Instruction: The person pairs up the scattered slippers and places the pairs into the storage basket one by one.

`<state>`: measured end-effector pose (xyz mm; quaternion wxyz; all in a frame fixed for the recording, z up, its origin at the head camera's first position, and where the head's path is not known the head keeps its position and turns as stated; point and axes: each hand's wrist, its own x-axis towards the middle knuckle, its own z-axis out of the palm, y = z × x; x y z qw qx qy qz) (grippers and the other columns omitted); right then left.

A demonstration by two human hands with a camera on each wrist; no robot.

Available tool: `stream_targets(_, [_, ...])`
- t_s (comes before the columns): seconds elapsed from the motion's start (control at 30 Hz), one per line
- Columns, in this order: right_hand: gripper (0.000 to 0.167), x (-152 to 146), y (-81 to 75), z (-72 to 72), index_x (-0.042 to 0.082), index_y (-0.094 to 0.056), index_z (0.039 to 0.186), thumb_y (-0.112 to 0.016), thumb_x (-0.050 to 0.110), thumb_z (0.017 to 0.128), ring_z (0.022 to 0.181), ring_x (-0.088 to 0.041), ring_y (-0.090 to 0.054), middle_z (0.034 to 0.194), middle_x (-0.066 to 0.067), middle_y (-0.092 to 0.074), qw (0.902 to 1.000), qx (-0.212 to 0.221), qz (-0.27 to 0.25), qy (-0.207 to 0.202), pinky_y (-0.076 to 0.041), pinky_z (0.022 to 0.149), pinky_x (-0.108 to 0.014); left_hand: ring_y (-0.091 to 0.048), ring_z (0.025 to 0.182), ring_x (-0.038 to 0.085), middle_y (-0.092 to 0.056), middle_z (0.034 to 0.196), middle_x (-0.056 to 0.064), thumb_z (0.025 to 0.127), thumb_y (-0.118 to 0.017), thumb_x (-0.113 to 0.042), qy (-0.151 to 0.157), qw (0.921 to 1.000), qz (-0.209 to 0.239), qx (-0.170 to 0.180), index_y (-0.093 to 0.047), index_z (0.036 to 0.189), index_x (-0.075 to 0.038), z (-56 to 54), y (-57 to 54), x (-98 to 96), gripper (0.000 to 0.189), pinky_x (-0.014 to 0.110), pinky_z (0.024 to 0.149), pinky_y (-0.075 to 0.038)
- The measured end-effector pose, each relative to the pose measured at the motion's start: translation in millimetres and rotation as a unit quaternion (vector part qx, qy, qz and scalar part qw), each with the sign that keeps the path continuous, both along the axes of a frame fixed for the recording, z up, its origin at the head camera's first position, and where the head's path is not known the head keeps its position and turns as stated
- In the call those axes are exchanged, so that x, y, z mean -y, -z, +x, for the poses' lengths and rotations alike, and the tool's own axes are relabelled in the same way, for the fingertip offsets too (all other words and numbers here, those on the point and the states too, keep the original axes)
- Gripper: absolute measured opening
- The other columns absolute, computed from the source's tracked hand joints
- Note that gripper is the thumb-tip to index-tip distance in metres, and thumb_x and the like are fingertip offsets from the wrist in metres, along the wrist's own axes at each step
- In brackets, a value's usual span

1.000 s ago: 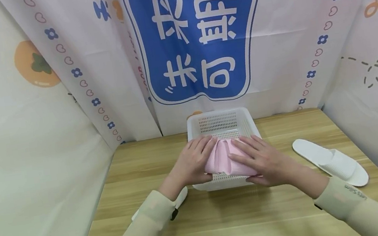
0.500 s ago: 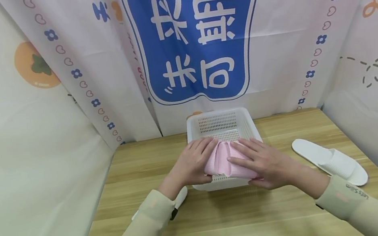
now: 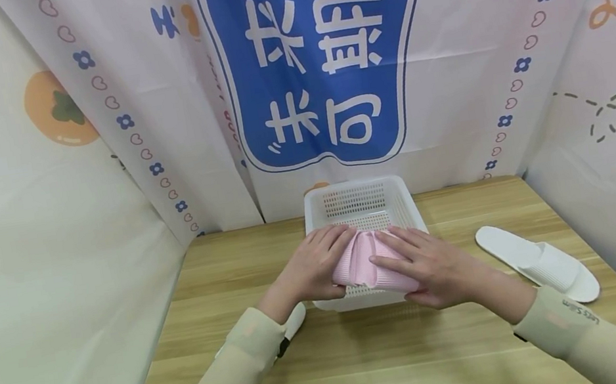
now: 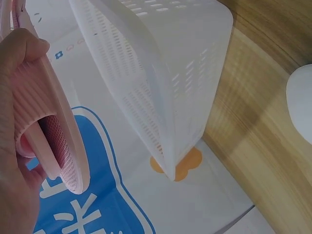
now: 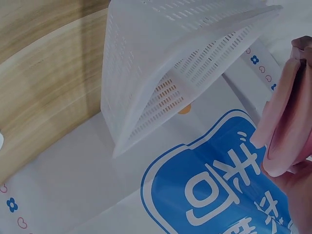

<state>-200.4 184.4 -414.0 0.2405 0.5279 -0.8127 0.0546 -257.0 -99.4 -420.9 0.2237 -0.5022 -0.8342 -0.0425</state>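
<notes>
Pink slippers between left fingers and right fingers

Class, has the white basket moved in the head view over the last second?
No; the white basket keeps its place against the table's back edge, shifting neither sideways nor nearer.

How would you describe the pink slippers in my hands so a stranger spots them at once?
On the wooden table, find the white perforated basket at the far edge. In the head view, the pink slippers show across its near side, held together by the left hand and right hand. Their pink colour sets them apart from the white slipper by the right sleeve.
</notes>
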Motion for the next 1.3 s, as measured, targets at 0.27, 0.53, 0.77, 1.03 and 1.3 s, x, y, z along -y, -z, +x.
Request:
stream_targets(0.27, [0.084,2.6,3.2,-0.2,0.014,-0.047,0.142,-0.080,0.035,0.068,0.131,-0.044,-0.037,0.147,-0.026,-0.037,0.9999,-0.012,-0.002,0.004,-0.037,0.103,-0.056,-0.043,0.127,0.028,-0.048,0.138,0.013,0.054,-0.082,-0.040,0.001,1.0000,-0.007,-0.004,-0.041,0.142,-0.003,-0.8,-0.2,0.6,0.104,0.040,0.108,-0.035])
stream_targets(0.53, [0.083,4.9,7.0,-1.4,0.011,-0.051,0.137,-0.080,0.035,0.064,0.122,-0.046,-0.046,0.143,-0.027,-0.042,0.9987,-0.047,-0.020,-0.006,-0.040,0.101,-0.054,-0.042,0.129,0.029,-0.047,0.140,0.014,0.056,-0.082,-0.044,-0.001,0.9995,-0.025,-0.021,-0.040,0.143,-0.003,-1.9,-0.9,2.3,0.105,0.043,0.108,-0.034])
stream_targets(0.77, [0.084,6.3,8.0,-1.6,0.010,-0.052,0.137,-0.082,0.033,0.062,0.122,-0.046,-0.045,0.141,-0.028,-0.043,0.9980,-0.055,-0.031,-0.005,-0.042,0.098,-0.055,-0.038,0.133,0.031,-0.044,0.143,0.015,0.056,-0.085,-0.044,-0.009,0.9994,-0.028,-0.019,-0.038,0.146,-0.007,-2.0,-2.8,5.4,0.108,0.049,0.109,-0.032])
stream_targets(1.03, [0.083,4.2,11.3,-2.3,0.010,-0.052,0.136,-0.081,0.031,0.062,0.124,-0.048,-0.043,0.142,-0.027,-0.043,0.9978,-0.054,-0.037,0.012,-0.041,0.098,-0.057,-0.028,0.140,0.032,-0.037,0.150,0.014,0.062,-0.080,-0.043,-0.023,0.9990,-0.032,-0.023,-0.035,0.148,-0.009,-1.9,-4.0,10.5,0.102,0.054,0.111,-0.026])
stream_targets(1.3, [0.078,-0.6,10.7,-1.5,0.010,-0.052,0.136,-0.081,0.030,0.065,0.125,-0.049,-0.043,0.142,-0.027,-0.043,0.9968,-0.052,-0.043,0.042,-0.041,0.098,-0.060,-0.031,0.139,0.035,-0.034,0.152,0.017,0.066,-0.079,-0.045,-0.033,0.9990,-0.020,-0.022,-0.038,0.147,-0.007,1.2,-7.1,17.7,0.099,0.052,0.115,-0.018])
